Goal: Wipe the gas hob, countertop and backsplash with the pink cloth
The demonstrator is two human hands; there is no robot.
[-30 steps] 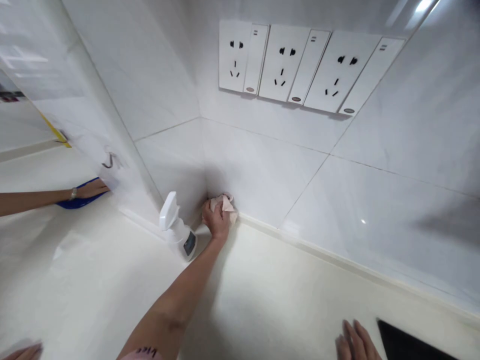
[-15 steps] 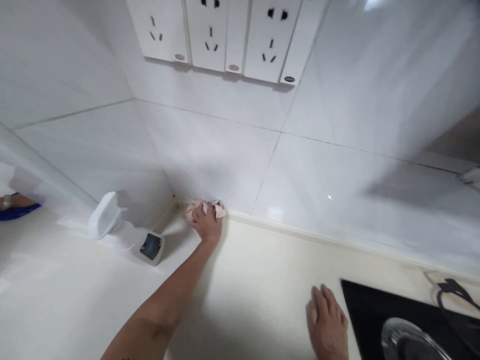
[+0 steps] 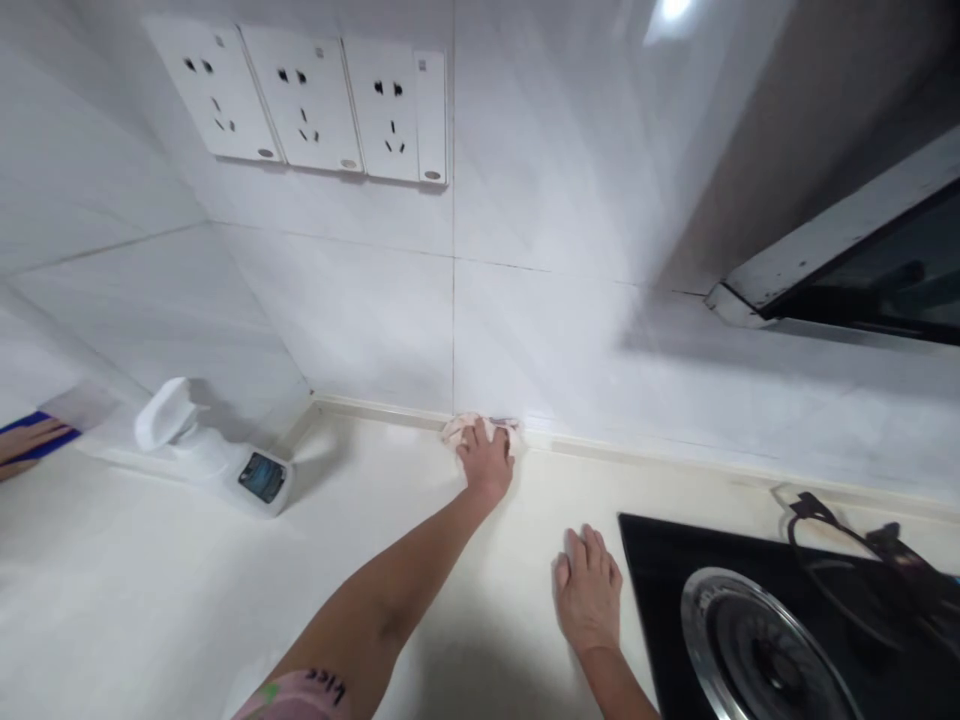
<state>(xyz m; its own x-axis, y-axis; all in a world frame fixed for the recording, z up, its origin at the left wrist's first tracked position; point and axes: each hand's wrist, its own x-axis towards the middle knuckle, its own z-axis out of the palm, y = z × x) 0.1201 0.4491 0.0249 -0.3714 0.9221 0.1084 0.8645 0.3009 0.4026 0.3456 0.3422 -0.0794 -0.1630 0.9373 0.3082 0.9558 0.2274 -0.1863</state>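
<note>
My left hand (image 3: pixel 486 462) presses a pale pink cloth (image 3: pixel 454 430) against the joint where the counter (image 3: pixel 420 640) meets the tiled wall. Its fingers are bent over the bunched cloth, which sticks out on both sides. Flat on the counter lies my right hand (image 3: pixel 589 598), open and holding nothing, just left of the black glass cooktop (image 3: pixel 652 600). A white spray bottle (image 3: pixel 214 455) with a dark label stands in the left corner, well apart from both hands.
Three socket panels (image 3: pixel 315 110) sit on the wall. A range hood edge (image 3: pixel 847 235) juts out at upper right. Dark cables (image 3: pixel 817 515) lie across the cooktop's back, behind the round burner (image 3: pixel 701 640). At far left, another person's hand (image 3: pixel 34 438) rests on something blue.
My left hand has slid the cloth rightward along the wall's foot, past the vertical tile joint. The view has shifted right, showing more cooktop and the hood. My right hand stays beside the cooktop.
</note>
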